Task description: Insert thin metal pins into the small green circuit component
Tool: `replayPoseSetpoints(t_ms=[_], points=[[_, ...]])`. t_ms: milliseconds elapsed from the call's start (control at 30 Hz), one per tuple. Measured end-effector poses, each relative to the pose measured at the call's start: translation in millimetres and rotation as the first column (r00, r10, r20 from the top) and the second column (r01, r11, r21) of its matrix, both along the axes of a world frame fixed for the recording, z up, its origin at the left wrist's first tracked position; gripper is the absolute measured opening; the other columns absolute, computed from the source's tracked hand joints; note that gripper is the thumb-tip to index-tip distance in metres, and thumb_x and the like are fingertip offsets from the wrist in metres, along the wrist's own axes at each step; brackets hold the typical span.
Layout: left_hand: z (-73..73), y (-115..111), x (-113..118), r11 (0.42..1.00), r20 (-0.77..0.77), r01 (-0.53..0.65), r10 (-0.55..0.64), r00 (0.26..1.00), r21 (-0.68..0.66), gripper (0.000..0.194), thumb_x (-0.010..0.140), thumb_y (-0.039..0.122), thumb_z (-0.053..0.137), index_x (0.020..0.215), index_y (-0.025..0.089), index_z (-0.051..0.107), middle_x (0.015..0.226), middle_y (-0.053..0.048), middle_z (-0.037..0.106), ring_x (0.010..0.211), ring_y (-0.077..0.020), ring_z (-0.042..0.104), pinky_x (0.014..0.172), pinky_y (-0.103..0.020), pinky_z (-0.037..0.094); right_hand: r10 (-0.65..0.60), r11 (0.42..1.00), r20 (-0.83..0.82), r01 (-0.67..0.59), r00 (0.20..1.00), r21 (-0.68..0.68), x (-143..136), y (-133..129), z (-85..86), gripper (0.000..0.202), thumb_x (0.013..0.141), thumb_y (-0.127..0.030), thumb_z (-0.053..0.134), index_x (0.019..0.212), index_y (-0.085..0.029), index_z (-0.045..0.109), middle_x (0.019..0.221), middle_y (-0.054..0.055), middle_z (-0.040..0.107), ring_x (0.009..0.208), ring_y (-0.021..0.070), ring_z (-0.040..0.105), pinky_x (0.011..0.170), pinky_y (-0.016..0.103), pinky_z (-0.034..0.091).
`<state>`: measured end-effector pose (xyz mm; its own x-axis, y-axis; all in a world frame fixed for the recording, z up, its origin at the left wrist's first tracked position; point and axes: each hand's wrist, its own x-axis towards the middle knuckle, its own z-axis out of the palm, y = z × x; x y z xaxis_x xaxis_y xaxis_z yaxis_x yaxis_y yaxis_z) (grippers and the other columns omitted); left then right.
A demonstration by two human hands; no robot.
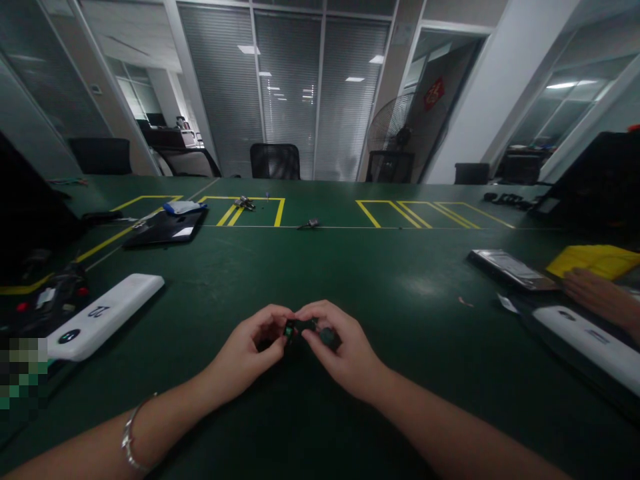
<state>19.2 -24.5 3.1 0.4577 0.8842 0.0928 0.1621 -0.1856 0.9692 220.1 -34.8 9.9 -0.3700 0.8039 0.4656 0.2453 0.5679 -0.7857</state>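
Both of my hands meet low in the middle of the view, just above the green tabletop (320, 267). Between them is a small dark part (305, 325) with a greenish bit at its left end; its kind is not clear. My left hand (257, 340) pinches the left end between thumb and fingertips. My right hand (345, 347) has thumb and fingers closed on the right end, and the curled fingers hide some of it. A silvery bracelet (129, 437) circles my left wrist.
A white oblong device (107, 317) lies left, another (593, 340) right. Beyond are a black flat case (163, 229), small metal pieces (243, 203) and a small dark piece (311, 224). At right, another person's hand (597, 293) is by a yellow object (595, 261) and a flat box (513, 269).
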Motion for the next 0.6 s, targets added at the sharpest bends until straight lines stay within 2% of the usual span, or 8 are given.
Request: replayPoseSetpoints(t_ms=[100, 600], points=[[0.3, -0.4, -0.7, 1.0, -0.019, -0.006, 0.007, 1.0, 0.009, 0.024, 0.083, 0.016, 0.055, 0.107, 0.02, 0.056, 0.094, -0.005, 0.063, 0.087, -0.0193, 0.059, 0.078, -0.031, 0.047, 0.001, 1.0, -0.002, -0.001, 1.0, 0.028, 0.7, 2.6, 0.2, 0.021, 0.088, -0.012, 0.053, 0.105, -0.021, 0.059, 0.102, 0.006, 0.061, 0.094, 0.0183, 0.059, 0.08, 0.031, 0.048], [1.5, -2.0, -1.6, 0.999, -0.027, -0.036, 0.036, 0.999, 0.018, 0.021, 0.081, 0.013, 0.055, 0.1, 0.019, 0.057, 0.087, -0.002, 0.061, 0.081, -0.0178, 0.058, 0.072, -0.03, 0.047, -0.01, 1.0, 0.089, 0.012, 0.996, -0.016, 0.1, 4.5, -4.5, 0.015, 0.086, -0.011, 0.056, 0.098, -0.02, 0.061, 0.093, 0.004, 0.061, 0.086, 0.0168, 0.059, 0.078, 0.029, 0.047]])
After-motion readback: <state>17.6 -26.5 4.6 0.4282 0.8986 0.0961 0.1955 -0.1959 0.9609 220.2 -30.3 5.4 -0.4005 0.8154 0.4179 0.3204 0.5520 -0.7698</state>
